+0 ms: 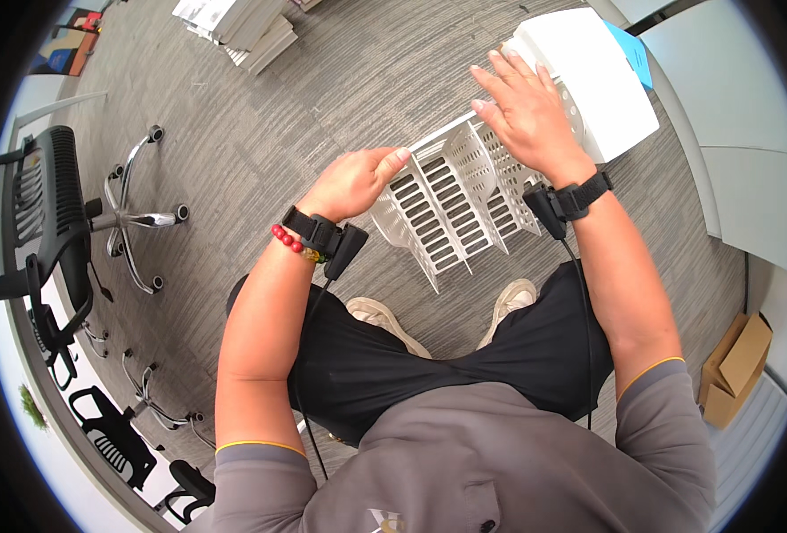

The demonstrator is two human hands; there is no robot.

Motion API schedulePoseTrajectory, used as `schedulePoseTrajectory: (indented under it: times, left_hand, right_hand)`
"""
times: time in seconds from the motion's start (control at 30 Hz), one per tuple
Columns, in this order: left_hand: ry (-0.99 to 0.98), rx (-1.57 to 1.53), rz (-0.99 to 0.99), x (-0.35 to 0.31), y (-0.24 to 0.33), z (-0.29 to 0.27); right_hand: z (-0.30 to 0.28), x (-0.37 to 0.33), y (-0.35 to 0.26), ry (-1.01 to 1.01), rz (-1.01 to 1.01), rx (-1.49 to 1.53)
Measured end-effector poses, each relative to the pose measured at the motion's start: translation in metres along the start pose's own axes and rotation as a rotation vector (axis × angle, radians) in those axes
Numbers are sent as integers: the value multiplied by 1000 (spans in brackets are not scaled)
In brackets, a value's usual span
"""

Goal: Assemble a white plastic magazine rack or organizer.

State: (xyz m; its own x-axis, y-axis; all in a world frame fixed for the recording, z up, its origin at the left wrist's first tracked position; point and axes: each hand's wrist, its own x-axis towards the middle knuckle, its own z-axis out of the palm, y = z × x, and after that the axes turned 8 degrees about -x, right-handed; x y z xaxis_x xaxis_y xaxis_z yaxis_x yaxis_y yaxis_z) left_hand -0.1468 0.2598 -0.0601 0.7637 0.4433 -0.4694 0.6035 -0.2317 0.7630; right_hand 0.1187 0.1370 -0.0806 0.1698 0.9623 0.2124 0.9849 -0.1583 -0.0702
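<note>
A white plastic file rack (444, 213) with slotted and perforated panels stands on the carpet in front of my feet. My left hand (354, 182) holds its far left corner, with the thumb on the top edge and the other fingers mostly hidden. Over the right part of the rack, my right hand (531, 115) is open, palm down with fingers spread. Its fingertips are close to a large white smooth-sided item (602, 89) at the rack's right end; whether they touch it I cannot tell. A blue sheet or folder (631, 55) shows behind that white item.
Stacks of books or paper (238, 31) lie on the floor at the far left. A black office chair (60, 204) with chrome legs stands at left, more chairs behind. White cabinets (740, 98) line the right, with an opened cardboard box (735, 371) nearer me.
</note>
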Motion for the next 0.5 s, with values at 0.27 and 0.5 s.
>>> schedulePoseTrajectory:
  times: [0.27, 0.5]
  left_hand:
    - [44, 1, 44, 1, -10, 1]
    - [-11, -337, -138, 15, -22, -7]
  right_hand:
    - [4, 13, -31, -40, -87, 54]
    - [4, 11, -46, -153, -175, 76]
